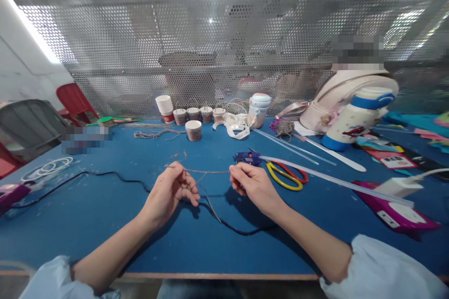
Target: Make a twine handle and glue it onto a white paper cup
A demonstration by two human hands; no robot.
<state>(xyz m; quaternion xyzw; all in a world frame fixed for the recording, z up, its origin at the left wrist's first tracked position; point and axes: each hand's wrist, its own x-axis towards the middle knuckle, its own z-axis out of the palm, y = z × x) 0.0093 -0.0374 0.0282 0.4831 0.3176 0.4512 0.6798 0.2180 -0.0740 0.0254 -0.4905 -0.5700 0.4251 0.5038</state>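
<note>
Between my two hands a thin brown twisted cord (207, 172) is stretched level above the blue table. My left hand (172, 187) pinches its left end between thumb and forefinger, the other fingers loosely curled. At the right end, my right hand (254, 184) is closed in a pinch. A loose grey strand (211, 204) hangs from near my left hand down toward the table. Just behind my right hand lies a blue glue gun (247, 157) with a long clear glue stick (333, 178) in it. Scissors (288, 178) with red and yellow handles rest to the right.
Wrapped small cups (193, 131) and stacked paper cups (164, 108) stand at the back. A black cable (115, 175) crosses the blue table (105, 233). On the right are a bottle (358, 119), a pink bag (326, 98) and a magenta power strip (396, 210). Perforated metal screen (196, 32) behind.
</note>
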